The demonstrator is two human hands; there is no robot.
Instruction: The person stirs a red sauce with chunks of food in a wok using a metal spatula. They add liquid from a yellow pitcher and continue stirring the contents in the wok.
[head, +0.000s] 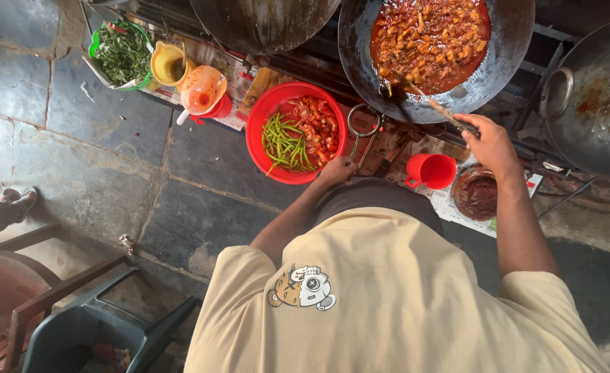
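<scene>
My right hand [491, 141] grips the long handle of a ladle [432, 103], whose head sits in a big dark wok [505, 62] full of chunky food in red sauce [429, 38]. My left hand [339, 169] lies with curled fingers at the near right rim of a red bowl [260, 110], just below the wok's ring handle [364, 121]. The bowl holds green chillies [284, 141] and chopped tomato [318, 124]. Whether the left hand holds anything is unclear. My cream T-shirt fills the bottom of the view.
A red cup [432, 170] and a small dish of dark paste [476, 195] sit on paper near my right arm. Other woks stand at top centre [263, 24] and right [595, 103]. A green basket of greens [122, 55], yellow jug [169, 65] and orange jug [203, 90] are left. Chairs [77, 324] stand at lower left.
</scene>
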